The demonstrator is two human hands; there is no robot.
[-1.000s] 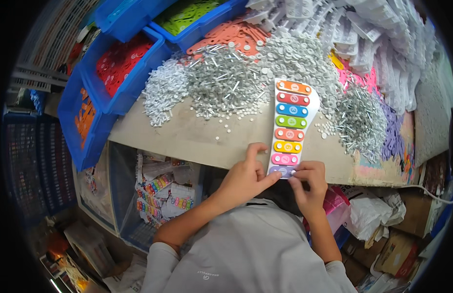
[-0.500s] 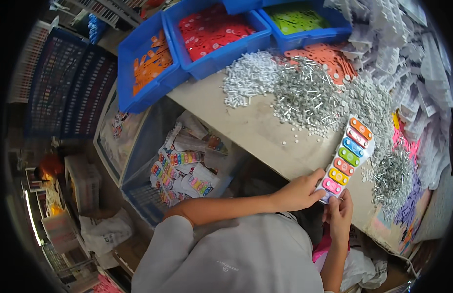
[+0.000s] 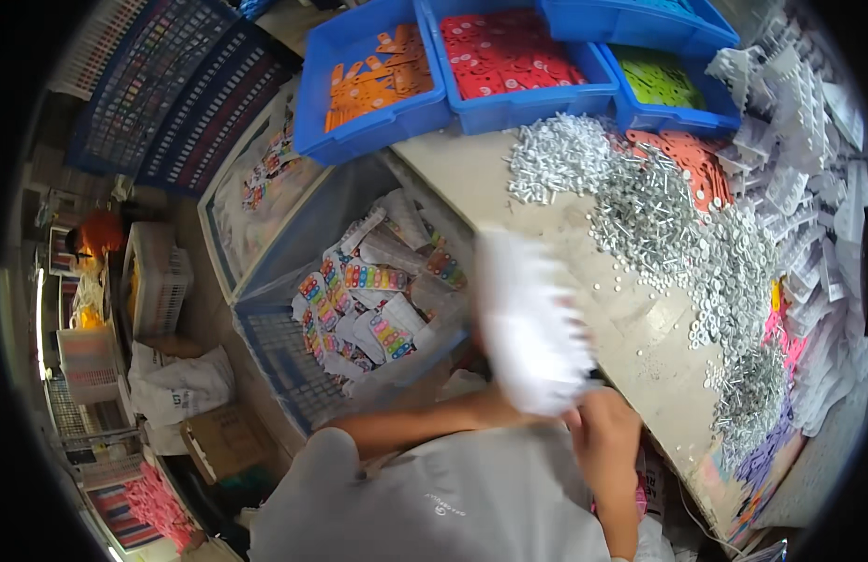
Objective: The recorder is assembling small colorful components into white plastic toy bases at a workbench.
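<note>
On the head camera I find a white toy xylophone body [image 3: 528,328] lifted clear of the worktable [image 3: 654,332], just over its near left edge, standing long side up and slightly tilted, its plain white face toward me and its toothed edge to the right; blur takes away the finer detail. The left hand [image 3: 501,408] disappears behind it, so I cannot tell how its fingers are set. The right hand [image 3: 607,431] is curled at the body's lower right end, fingertips right beside the rim, but I cannot make out whether they grip it. Left of the body I see an open blue bin [image 3: 298,337] with a heap of packaged toy xylophones [image 3: 373,318] in it. Along the far side of the worktable, blue trays [image 3: 537,108] hold orange bars [image 3: 382,80], red bars [image 3: 504,56] and green bars [image 3: 659,80]. In front of them I have a pile of small white pegs [image 3: 558,161], then silver pins [image 3: 645,211], pale washers [image 3: 734,267] and a second pin pile [image 3: 752,398] running down the right. Coral bars [image 3: 696,169] lie behind the pins, purple bars [image 3: 762,450] sit near the right corner, and stacked white plastic bodies [image 3: 809,173] crowd the far right.
</note>
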